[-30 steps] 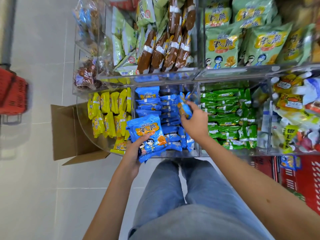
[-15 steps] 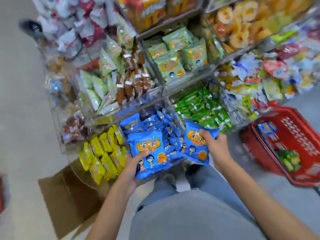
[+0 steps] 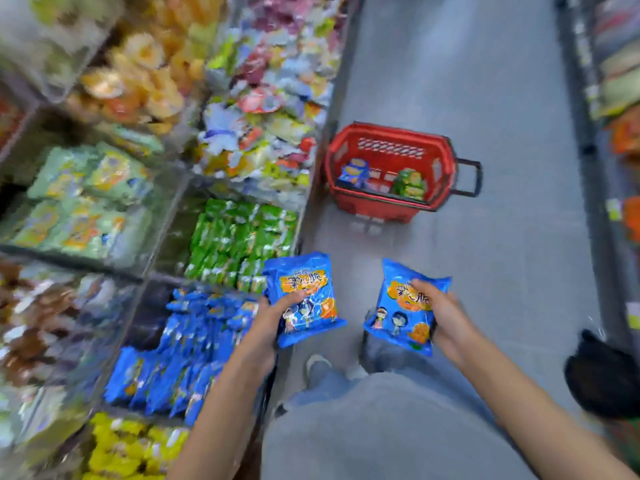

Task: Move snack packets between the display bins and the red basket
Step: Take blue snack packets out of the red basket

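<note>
Snack packets, two, blue, glossy, each printed with an orange label panel in the upper half and small cartoon figures along the lower edge; print blurred, not readable. Left packet [image 3: 302,273]: held face up in the air just off the front edge of the display bins, its lower left corner in the left hand [image 3: 273,320], thumb laid across the face, remaining fingers hidden beneath. It may be more than one packet stacked; cannot tell. Right packet [image 3: 393,322]: held face up over the grey floor [image 3: 502,98], well apart from the left packet, clamped along its right edge by the right hand [image 3: 446,317], fingers [image 3: 424,289] curled over the top of the face. Red basket [image 3: 377,206]: stands on the floor beyond both hands, just beside the end of the bins, black handle at its right side; holds one blue packet [image 3: 354,171] at its left end and one green packet [image 3: 410,181] towards its right end. Display bins, clear-walled: a bin of matching blue packets [image 3: 194,355] nearest the left hand, a bin of green packets [image 3: 239,237] behind it.
</note>
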{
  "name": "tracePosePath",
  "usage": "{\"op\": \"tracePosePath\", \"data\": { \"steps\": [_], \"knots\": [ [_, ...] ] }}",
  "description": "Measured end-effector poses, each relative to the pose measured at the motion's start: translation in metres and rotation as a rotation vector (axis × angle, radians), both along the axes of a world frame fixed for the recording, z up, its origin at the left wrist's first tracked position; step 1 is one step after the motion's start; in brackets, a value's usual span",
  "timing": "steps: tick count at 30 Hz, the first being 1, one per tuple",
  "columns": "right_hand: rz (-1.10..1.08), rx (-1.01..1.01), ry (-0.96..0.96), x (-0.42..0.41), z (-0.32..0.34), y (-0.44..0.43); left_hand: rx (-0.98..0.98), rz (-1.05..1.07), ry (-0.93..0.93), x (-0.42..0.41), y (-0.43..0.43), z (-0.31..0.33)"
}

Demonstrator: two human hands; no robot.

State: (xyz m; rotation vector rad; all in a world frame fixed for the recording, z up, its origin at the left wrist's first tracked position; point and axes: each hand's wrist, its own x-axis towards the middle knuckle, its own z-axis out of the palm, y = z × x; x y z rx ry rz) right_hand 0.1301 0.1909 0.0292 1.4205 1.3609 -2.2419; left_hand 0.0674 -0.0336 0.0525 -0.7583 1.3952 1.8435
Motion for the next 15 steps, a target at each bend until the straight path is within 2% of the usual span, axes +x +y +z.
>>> {"op": "tracePosePath", "data": {
  "steps": [6,10,15],
  "knots": [
    [-0.220,-0.021,-0.022,0.015,-0.005,0.078,0.022,-0.214,0.013,-0.042,0.106,-0.001],
    [-0.260,-0.044,-0.002,-0.003,-0.002,0.123,0.046,-0.237,0.008,-0.060,0.157,-0.001],
    [-0.258,-0.104,-0.018,-0.043,-0.004,0.156,0.056,-0.185,-0.067,-0.079,0.177,-0.005]
  ]
}}
